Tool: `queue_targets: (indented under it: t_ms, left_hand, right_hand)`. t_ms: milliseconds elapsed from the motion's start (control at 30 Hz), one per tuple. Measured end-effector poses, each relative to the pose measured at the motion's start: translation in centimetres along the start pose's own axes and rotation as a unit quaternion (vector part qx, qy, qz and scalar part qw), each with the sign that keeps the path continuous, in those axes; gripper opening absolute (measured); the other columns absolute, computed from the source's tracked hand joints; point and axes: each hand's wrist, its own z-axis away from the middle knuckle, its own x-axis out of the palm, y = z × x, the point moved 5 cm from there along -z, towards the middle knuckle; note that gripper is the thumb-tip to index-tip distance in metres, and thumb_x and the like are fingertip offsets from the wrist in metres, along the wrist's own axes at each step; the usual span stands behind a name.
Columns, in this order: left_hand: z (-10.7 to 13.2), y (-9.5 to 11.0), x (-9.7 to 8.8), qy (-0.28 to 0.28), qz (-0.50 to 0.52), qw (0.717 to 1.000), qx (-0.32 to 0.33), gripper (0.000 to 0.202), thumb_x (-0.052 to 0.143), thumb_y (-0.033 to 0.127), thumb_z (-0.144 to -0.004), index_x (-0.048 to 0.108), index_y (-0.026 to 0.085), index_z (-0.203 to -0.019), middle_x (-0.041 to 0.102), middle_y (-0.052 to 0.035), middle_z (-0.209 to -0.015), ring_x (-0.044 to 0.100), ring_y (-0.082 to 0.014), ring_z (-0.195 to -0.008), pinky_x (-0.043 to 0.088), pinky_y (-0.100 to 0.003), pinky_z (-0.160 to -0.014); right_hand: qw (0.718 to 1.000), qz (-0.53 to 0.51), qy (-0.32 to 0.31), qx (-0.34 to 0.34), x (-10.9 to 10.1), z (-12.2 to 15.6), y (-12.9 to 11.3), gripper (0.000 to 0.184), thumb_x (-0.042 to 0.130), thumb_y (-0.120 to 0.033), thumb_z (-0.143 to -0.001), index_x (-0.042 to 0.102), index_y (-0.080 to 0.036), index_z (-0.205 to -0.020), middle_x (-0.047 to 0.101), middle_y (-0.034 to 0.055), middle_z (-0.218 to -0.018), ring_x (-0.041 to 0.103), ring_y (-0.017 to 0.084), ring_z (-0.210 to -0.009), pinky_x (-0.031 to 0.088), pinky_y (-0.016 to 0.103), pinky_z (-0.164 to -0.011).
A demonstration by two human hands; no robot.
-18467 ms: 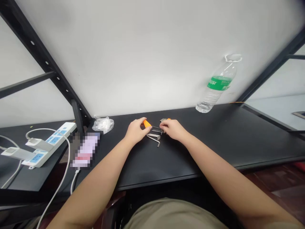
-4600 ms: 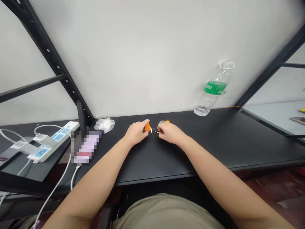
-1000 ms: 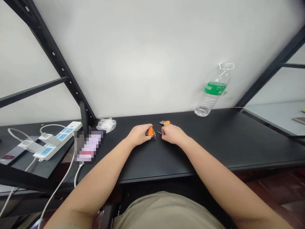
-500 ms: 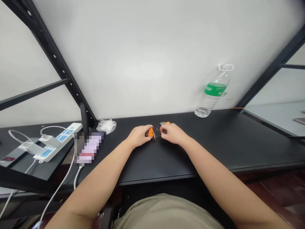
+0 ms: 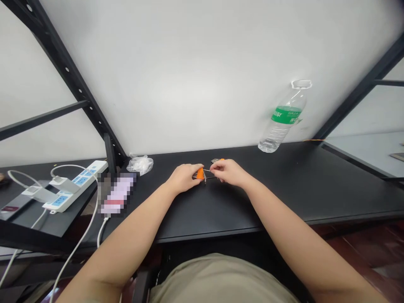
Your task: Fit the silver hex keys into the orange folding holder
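Head view of a black tabletop (image 5: 221, 210) set against a white wall. The left hand (image 5: 184, 179) is closed around an orange key holder (image 5: 200, 173), held low over the tabletop near its centre. The right hand (image 5: 227, 171), just right of the holder, pinches a thin metal hex key (image 5: 209, 171) between its fingertips; the key's other end meets the holder. A second orange holder (image 5: 218, 160) lies just beyond the right hand. Far right, a clear water bottle (image 5: 283, 120) with a green label stands by the wall. To the left lie a crumpled plastic bag (image 5: 140, 163) and, farther left, a white power strip (image 5: 74, 185) with cables.
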Motion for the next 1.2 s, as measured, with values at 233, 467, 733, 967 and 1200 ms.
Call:
queue_targets:
  t_ms: [233, 467, 733, 967, 1200]
  left_hand:
    - [0.0, 1.7, 0.0, -0.004, -0.007, 1.0, 0.029, 0.043, 0.066, 0.037, -0.088, 0.063, 0.03, -0.13, 0.074, -0.002, -0.103, 0.069, -0.0217, -0.095, 0.052, -0.033, -0.09]
    - [0.0, 0.1, 0.1, 0.032, 0.057, 0.998, 0.0, 0.051, 0.068, 0.035, -0.085, 0.061, 0.027, -0.135, 0.073, -0.0021, -0.114, 0.07, -0.0193, -0.098, 0.054, -0.029, -0.091]
    - [-0.1, 0.3, 0.3, 0.028, 0.049, 0.998, 0.018, 0.051, 0.069, 0.036, -0.086, 0.062, 0.026, -0.135, 0.074, -0.0031, -0.11, 0.071, -0.0196, -0.095, 0.055, -0.029, -0.088]
    - [0.1, 0.3, 0.0, 0.054, 0.056, 0.997, 0.012, 0.051, 0.069, 0.035, -0.085, 0.063, 0.026, -0.135, 0.074, -0.0031, -0.113, 0.071, -0.0196, -0.098, 0.055, -0.029, -0.09]
    - [-0.1, 0.6, 0.0, 0.035, 0.019, 0.999, 0.02, 0.049, 0.068, 0.036, -0.087, 0.062, 0.027, -0.134, 0.075, -0.0027, -0.106, 0.071, -0.0197, -0.092, 0.053, -0.03, -0.086]
  right_hand:
    - [0.98, -0.19, -0.026, 0.054, 0.4, -0.3, 0.6, 0.015, 0.068, -0.029, -0.083, 0.072, -0.016, -0.089, 0.062, 0.0015, -0.061, 0.057, 0.014, -0.051, 0.048, 0.025, -0.048]
    - [0.958, -0.282, -0.006, 0.049, -0.4, -0.1, 0.5, 0.022, 0.078, -0.035, -0.079, 0.072, -0.015, -0.087, 0.062, 0.0017, -0.06, 0.054, 0.012, -0.049, 0.047, 0.025, -0.046]
    - [0.954, -0.295, -0.004, 0.047, -0.1, -0.3, 0.8, 0.021, 0.079, -0.033, -0.079, 0.073, -0.015, -0.087, 0.063, 0.0024, -0.064, 0.055, 0.012, -0.049, 0.047, 0.026, -0.046]
    - [0.949, -0.312, 0.009, 0.053, -0.5, -0.3, 0.7, 0.022, 0.081, -0.032, -0.078, 0.073, -0.014, -0.088, 0.063, 0.0028, -0.066, 0.056, 0.013, -0.051, 0.047, 0.025, -0.045]
    - [0.943, -0.324, 0.01, 0.072, -0.2, -0.4, 1.1, 0.028, 0.085, -0.036, -0.075, 0.072, -0.014, -0.086, 0.065, 0.0034, -0.067, 0.056, 0.012, -0.051, 0.047, 0.025, -0.043]
